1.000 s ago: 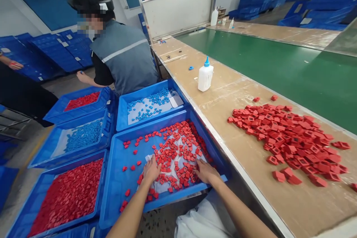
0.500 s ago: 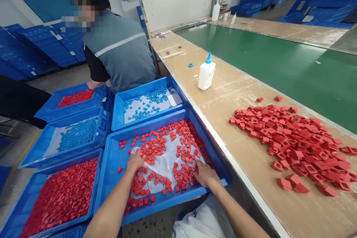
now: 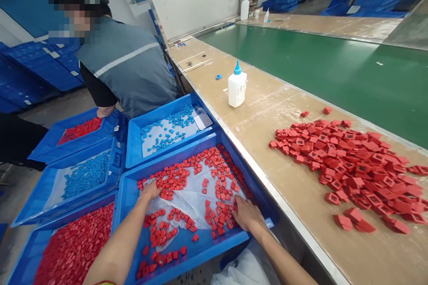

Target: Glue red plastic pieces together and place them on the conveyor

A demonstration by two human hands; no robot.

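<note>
A blue plastic tray (image 3: 187, 256) holds small red plastic blocks (image 3: 172, 178), some with square hollows, scattered over a crumpled white sheet (image 3: 190, 200). At the tray's left side, my left hand (image 3: 151, 190) reaches down with its fingers against the edge of a cluster of blocks. My right hand (image 3: 248, 213) is near the right wall, its fingers apart and touching the blocks beside it. Both hands look open, though the fingertips are partly hidden among the blocks. I see no block gripped in either one.
On the workbench to the right lies a large heap of red blocks (image 3: 354, 164), with a white bottle (image 3: 237, 89) behind it. A green belt (image 3: 301, 62) runs beyond. Trays of blue pieces (image 3: 167, 131) and red pieces (image 3: 76, 240) adjoin mine. A co-worker (image 3: 130, 67) bends over another tray.
My left hand has moved left and slightly down across the tray, and the blocks there are spread differently. The right hand stays near the right wall. The view has shifted slightly.
</note>
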